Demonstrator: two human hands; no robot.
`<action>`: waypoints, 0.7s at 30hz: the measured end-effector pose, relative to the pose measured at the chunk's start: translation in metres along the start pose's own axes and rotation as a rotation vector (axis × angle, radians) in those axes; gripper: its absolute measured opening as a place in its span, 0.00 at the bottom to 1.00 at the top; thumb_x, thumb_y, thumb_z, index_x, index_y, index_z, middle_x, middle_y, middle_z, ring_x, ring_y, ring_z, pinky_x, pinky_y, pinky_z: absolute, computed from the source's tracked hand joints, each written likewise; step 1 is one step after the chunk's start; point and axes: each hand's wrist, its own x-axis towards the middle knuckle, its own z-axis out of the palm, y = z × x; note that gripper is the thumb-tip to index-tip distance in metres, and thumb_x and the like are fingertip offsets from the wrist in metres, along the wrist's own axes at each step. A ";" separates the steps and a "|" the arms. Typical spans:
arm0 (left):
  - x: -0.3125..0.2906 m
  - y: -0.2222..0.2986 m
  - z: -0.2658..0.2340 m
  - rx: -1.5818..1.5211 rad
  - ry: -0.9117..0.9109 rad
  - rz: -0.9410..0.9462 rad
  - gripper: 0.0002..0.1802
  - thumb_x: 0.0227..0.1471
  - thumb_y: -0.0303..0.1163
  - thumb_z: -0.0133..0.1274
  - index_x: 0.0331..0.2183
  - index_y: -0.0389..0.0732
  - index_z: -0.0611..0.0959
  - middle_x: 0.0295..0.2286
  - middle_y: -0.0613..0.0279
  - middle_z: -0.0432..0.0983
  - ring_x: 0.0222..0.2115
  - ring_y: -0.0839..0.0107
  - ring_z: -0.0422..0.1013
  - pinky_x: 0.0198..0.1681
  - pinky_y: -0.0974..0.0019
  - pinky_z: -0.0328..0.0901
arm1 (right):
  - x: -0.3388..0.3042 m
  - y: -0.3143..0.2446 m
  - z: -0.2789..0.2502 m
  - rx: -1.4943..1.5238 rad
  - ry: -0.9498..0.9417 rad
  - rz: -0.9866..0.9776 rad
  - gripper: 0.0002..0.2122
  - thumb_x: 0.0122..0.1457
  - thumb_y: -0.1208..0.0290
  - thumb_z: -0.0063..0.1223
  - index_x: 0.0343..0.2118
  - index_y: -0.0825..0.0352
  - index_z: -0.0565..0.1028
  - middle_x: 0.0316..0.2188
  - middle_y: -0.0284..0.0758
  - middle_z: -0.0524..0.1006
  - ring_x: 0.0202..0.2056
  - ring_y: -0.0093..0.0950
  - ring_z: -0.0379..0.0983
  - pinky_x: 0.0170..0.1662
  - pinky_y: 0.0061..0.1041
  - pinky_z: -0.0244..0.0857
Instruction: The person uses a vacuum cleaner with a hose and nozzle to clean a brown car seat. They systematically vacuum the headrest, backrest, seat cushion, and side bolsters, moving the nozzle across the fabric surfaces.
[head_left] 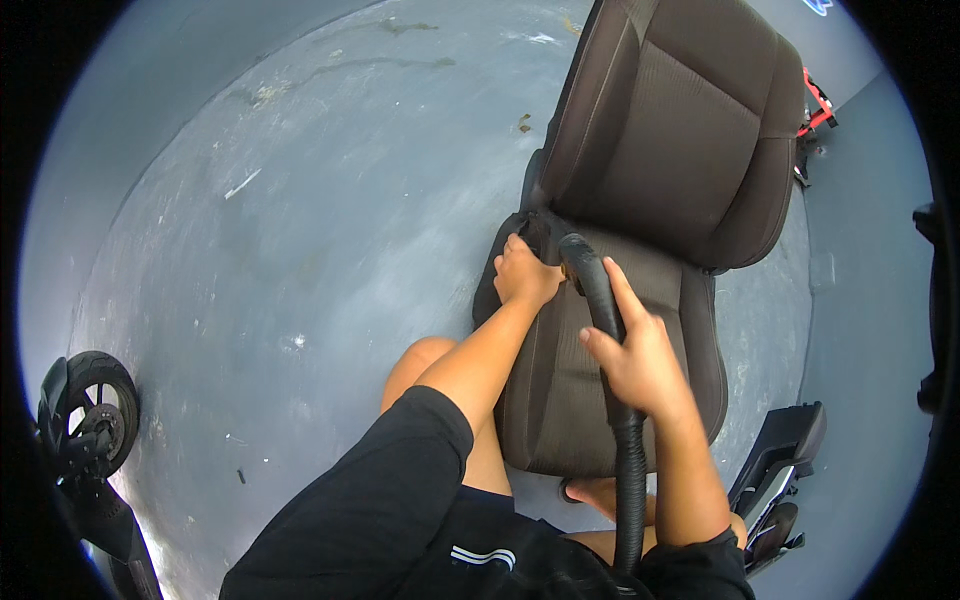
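Note:
A dark brown fabric car seat (665,150) stands on the floor in front of me, its backrest leaning away to the upper right. My right hand (640,360) grips the black curved wand of a vacuum hose (603,300), index finger stretched along it. The wand's bent end rests over the rear of the seat cushion (560,400). Beside that end, my left hand (527,274) lies at the cushion's left rear edge with fingers curled. Whatever those fingers hold is hidden. A small yellowish-brown patch shows between the left thumb and the wand.
The ribbed hose runs down toward my body. A motorbike wheel (103,412) stands at the far left on the grey floor (300,250). Black and grey panel parts (780,460) lean by the right wall. Something red (818,105) shows behind the backrest.

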 end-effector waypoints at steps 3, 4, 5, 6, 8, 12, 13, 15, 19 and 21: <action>-0.001 -0.004 0.000 -0.019 -0.015 -0.013 0.51 0.38 0.41 0.78 0.59 0.33 0.69 0.56 0.47 0.77 0.61 0.49 0.71 0.61 0.46 0.70 | 0.029 0.008 -0.002 0.008 -0.079 0.046 0.39 0.57 0.71 0.63 0.73 0.70 0.62 0.37 0.58 0.83 0.43 0.47 0.86 0.51 0.37 0.74; -0.002 -0.006 -0.001 -0.079 -0.020 -0.012 0.51 0.37 0.41 0.78 0.58 0.32 0.69 0.56 0.47 0.77 0.60 0.48 0.72 0.60 0.47 0.71 | 0.043 0.011 0.000 0.004 -0.073 -0.008 0.40 0.56 0.71 0.63 0.72 0.73 0.62 0.41 0.60 0.83 0.46 0.48 0.85 0.54 0.37 0.73; -0.002 -0.007 -0.001 -0.134 -0.023 -0.013 0.50 0.37 0.40 0.77 0.57 0.32 0.69 0.55 0.46 0.77 0.59 0.48 0.74 0.59 0.48 0.72 | 0.057 0.016 0.003 -0.039 -0.070 -0.060 0.39 0.57 0.72 0.63 0.73 0.70 0.62 0.36 0.49 0.82 0.38 0.37 0.82 0.46 0.34 0.74; -0.004 -0.009 -0.002 -0.192 -0.024 -0.010 0.50 0.36 0.40 0.77 0.57 0.32 0.70 0.55 0.45 0.77 0.58 0.47 0.75 0.58 0.49 0.73 | 0.071 0.019 0.010 -0.108 -0.037 -0.122 0.39 0.57 0.73 0.62 0.73 0.69 0.63 0.34 0.45 0.81 0.34 0.32 0.80 0.42 0.33 0.74; -0.005 -0.010 -0.005 -0.147 -0.051 -0.050 0.47 0.36 0.40 0.77 0.54 0.32 0.72 0.55 0.44 0.76 0.55 0.47 0.77 0.57 0.52 0.74 | 0.098 0.016 0.023 -0.113 -0.097 -0.045 0.38 0.57 0.72 0.62 0.73 0.67 0.63 0.33 0.41 0.82 0.31 0.28 0.79 0.39 0.32 0.74; -0.003 -0.008 -0.007 -0.156 -0.060 -0.049 0.45 0.37 0.39 0.77 0.53 0.31 0.73 0.55 0.43 0.76 0.55 0.48 0.77 0.58 0.53 0.74 | 0.130 -0.003 0.021 -0.078 -0.254 0.087 0.42 0.56 0.68 0.64 0.74 0.71 0.61 0.55 0.56 0.78 0.54 0.42 0.78 0.57 0.34 0.71; -0.003 -0.009 -0.007 -0.159 -0.061 -0.044 0.45 0.37 0.39 0.77 0.53 0.31 0.73 0.54 0.42 0.76 0.55 0.47 0.78 0.58 0.53 0.74 | 0.133 -0.009 0.015 -0.165 -0.286 0.089 0.43 0.55 0.67 0.65 0.74 0.73 0.60 0.61 0.59 0.77 0.61 0.46 0.77 0.63 0.35 0.70; 0.000 -0.011 -0.003 -0.157 -0.049 -0.035 0.45 0.38 0.40 0.77 0.53 0.31 0.73 0.54 0.41 0.77 0.55 0.47 0.77 0.58 0.53 0.74 | 0.136 -0.018 0.011 -0.264 -0.288 0.021 0.43 0.55 0.66 0.66 0.74 0.73 0.61 0.60 0.58 0.77 0.60 0.46 0.78 0.62 0.35 0.70; 0.009 -0.024 0.011 -0.142 -0.040 0.022 0.46 0.38 0.41 0.77 0.53 0.30 0.72 0.54 0.37 0.77 0.54 0.44 0.77 0.59 0.52 0.73 | 0.141 -0.025 0.026 -0.380 -0.232 0.034 0.43 0.54 0.65 0.67 0.73 0.70 0.62 0.61 0.57 0.76 0.61 0.47 0.77 0.63 0.36 0.70; 0.013 -0.031 0.018 -0.098 -0.022 0.131 0.41 0.45 0.39 0.73 0.54 0.29 0.72 0.54 0.37 0.77 0.54 0.43 0.77 0.58 0.51 0.73 | 0.143 -0.028 0.038 -0.412 -0.247 0.033 0.41 0.56 0.62 0.66 0.73 0.69 0.64 0.60 0.58 0.77 0.61 0.50 0.76 0.64 0.39 0.70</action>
